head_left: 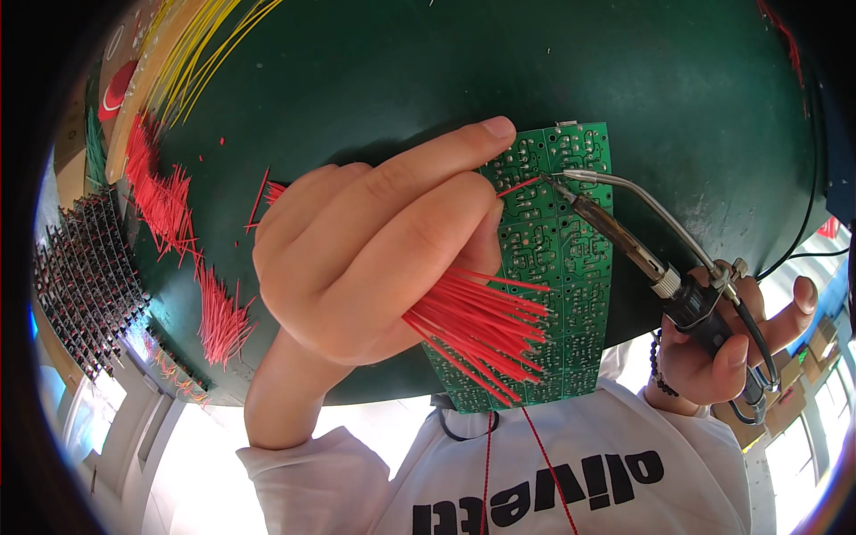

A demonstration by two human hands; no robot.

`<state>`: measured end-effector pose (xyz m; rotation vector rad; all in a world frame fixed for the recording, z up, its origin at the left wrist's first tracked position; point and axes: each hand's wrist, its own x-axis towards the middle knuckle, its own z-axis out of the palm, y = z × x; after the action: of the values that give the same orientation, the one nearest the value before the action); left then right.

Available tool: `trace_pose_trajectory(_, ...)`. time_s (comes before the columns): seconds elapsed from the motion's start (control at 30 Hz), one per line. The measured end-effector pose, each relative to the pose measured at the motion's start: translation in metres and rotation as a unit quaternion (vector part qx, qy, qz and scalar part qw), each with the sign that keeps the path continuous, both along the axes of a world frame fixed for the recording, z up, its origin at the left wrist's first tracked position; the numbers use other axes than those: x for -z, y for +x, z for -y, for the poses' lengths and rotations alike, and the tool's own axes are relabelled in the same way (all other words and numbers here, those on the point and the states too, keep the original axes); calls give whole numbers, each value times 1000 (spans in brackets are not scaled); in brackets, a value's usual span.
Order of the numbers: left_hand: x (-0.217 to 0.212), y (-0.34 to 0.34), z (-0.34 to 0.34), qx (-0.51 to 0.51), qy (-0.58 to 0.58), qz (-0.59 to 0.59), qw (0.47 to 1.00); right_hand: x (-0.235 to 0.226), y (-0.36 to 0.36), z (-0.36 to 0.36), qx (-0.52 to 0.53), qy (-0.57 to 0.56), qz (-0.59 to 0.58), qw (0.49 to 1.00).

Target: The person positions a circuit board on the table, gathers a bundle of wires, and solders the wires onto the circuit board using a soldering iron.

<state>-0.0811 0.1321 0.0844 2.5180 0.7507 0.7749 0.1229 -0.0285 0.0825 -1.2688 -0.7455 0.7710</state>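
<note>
My left hand point(374, 241) is closed round a bundle of red wires point(486, 334), whose ends fan out over the green circuit board point(580, 254). From its fingertips a single red wire point(519, 187) reaches to a solder point on the upper part of the board; one finger stretches to the board's upper left edge. My right hand point(713, 361) grips a soldering iron point(624, 245) from the right. The iron's tip meets the single wire's end, or comes very close to it. A thin curved metal tube point(655, 207), clamped to the iron, ends beside the tip.
Loose red wires point(223, 316) lie in heaps along the left of the dark green table point(374, 80). Yellow wires point(205, 58) stand at the upper left. Stacked dark circuit boards point(89, 276) fill the far left. A black cable point(802, 232) runs down the right side.
</note>
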Motion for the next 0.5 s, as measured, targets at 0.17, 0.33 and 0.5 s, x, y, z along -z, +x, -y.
trace_pose_trajectory(0.17,-2,2,0,-3,-8,-3,1000,1,3,1,-12,27,-24,999)
trace_pose_trajectory(0.33,-1,1,0,-6,-5,-5,1000,-1,-7,-9,15,50,-48,997)
trace_pose_trajectory(0.5,-2,1,-1,-5,-5,-4,1000,-4,-5,-10,-4,7,37,999)
